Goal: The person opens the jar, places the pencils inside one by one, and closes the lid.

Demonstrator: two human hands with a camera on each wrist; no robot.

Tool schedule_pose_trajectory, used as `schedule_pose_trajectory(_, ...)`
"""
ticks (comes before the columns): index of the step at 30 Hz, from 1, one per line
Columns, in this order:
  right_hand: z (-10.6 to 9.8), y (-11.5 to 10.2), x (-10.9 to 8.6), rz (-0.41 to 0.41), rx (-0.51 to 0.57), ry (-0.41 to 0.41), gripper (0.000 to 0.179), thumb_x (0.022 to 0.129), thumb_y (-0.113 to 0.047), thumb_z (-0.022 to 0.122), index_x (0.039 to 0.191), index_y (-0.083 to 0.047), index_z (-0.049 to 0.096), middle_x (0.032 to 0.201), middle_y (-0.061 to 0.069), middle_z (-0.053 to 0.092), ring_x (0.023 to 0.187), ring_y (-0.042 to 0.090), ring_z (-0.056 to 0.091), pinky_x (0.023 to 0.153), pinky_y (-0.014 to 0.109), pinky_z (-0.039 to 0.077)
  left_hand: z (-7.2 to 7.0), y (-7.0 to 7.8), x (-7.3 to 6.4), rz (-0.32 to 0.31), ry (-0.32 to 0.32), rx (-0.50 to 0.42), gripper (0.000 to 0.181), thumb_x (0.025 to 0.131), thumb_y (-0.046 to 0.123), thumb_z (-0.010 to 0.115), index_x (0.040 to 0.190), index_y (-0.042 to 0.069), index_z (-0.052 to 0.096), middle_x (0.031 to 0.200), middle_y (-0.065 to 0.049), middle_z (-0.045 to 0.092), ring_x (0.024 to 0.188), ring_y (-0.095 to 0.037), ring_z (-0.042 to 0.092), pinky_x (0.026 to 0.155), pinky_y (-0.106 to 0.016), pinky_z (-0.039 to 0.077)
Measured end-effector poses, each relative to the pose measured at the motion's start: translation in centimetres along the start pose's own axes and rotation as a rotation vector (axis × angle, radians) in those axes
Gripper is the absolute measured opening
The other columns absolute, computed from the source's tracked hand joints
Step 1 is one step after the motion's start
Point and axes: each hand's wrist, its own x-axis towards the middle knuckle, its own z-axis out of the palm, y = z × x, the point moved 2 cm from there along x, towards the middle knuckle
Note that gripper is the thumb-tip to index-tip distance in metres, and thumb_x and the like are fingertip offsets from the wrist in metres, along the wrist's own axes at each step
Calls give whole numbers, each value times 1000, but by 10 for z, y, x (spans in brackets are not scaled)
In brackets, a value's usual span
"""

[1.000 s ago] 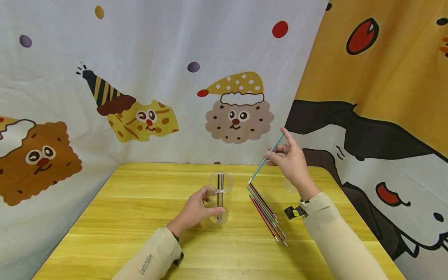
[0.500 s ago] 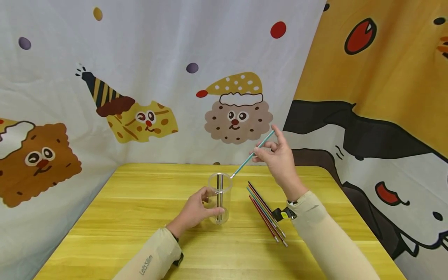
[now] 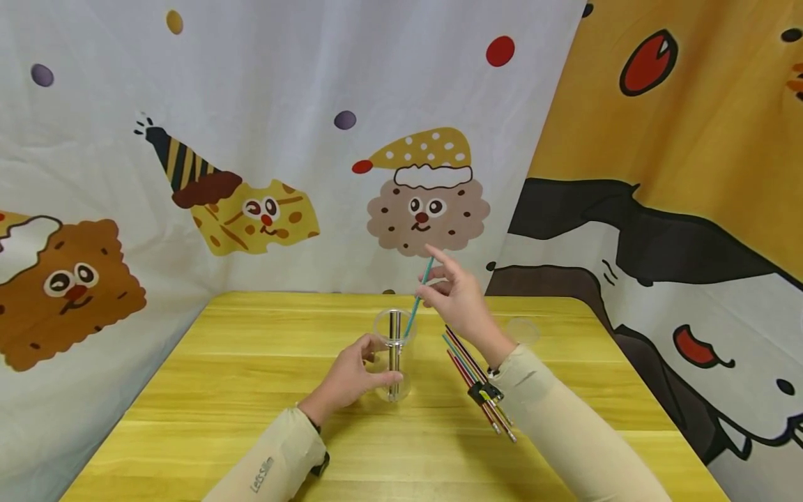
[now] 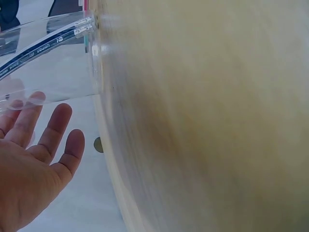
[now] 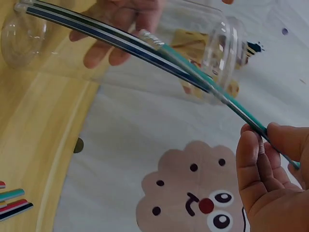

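A clear plastic jar [image 3: 406, 366] stands upright on the table, with dark striped pencils [image 3: 394, 362] inside. My left hand [image 3: 351, 376] holds the jar low on its left side, thumb in front and fingers behind. In the left wrist view, some fingertips touch the clear wall. My right hand [image 3: 461, 301] pinches a teal pencil [image 3: 415, 307] between thumb and fingers, index finger extended along its upper end. The pencil tilts, its eraser end down inside the jar's mouth. Through the jar wall in the right wrist view, that metal-banded end [image 5: 152, 38] lies beside the dark pencils.
Several coloured pencils [image 3: 464, 366] lie in a loose bundle right of the jar, partly under the right wrist's strap. A clear round lid [image 3: 523, 330] lies behind the right forearm. The wooden table [image 3: 251, 362] ends at a printed cloth backdrop [image 3: 282, 84].
My right hand has moved left and lower with the teal pencil, from above the bundle to the jar. The pencil's eraser end has entered the mouth. My left hand has stayed put.
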Motion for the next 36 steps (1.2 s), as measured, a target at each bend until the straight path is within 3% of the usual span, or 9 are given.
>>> schedule_pose_trajectory(3,7,2,-2,-24,-30,-38,70,103,-7,72,163,-29,44,118,18,71,103,27,79,82,30,64,0,0,0,9,-4,3,62,86,47,90,138,28,61,138,1,66,122,-28,60,96,-48,56)
schedule_pose_trajectory(7,14,4,-5,-70,-89,-61,60,104,-9,71,159,-24,53,111,15,76,89,22,77,71,25,57,0,0,0,7,-2,-2,61,87,45,90,138,27,61,139,1,67,122,-28,61,98,-49,56)
schedule_pose_trajectory(12,19,8,-7,-100,-165,-55,46,105,-13,70,151,-19,63,103,8,81,64,14,54,60,24,46,0,0,0,1,-2,-7,62,86,45,91,138,28,61,140,1,66,122,-27,60,99,-50,56)
schedule_pose_trajectory(15,21,11,-9,-82,-172,-54,43,105,-15,70,148,-19,66,102,6,82,58,12,47,54,24,42,0,0,-1,1,-8,-5,65,85,49,91,139,29,61,140,1,65,123,-27,60,99,-50,55)
schedule_pose_trajectory(26,25,20,-13,-8,-158,-39,45,104,-21,73,148,-22,64,105,5,83,61,13,52,56,24,44,0,0,-1,0,-6,-12,61,87,44,90,139,28,61,141,0,66,123,-28,59,99,-50,55)
schedule_pose_trajectory(31,26,22,-14,-7,-140,0,38,103,-20,75,139,-21,67,103,6,83,72,16,64,62,25,50,0,1,0,2,-5,-14,59,88,42,90,138,27,61,140,-1,66,123,-28,59,99,-51,55)
schedule_pose_trajectory(36,27,21,-15,-34,-180,13,27,103,-21,75,129,-19,75,101,2,83,77,15,66,66,25,54,0,0,0,15,-7,-8,61,87,44,90,138,26,61,139,0,66,121,-27,59,97,-50,55)
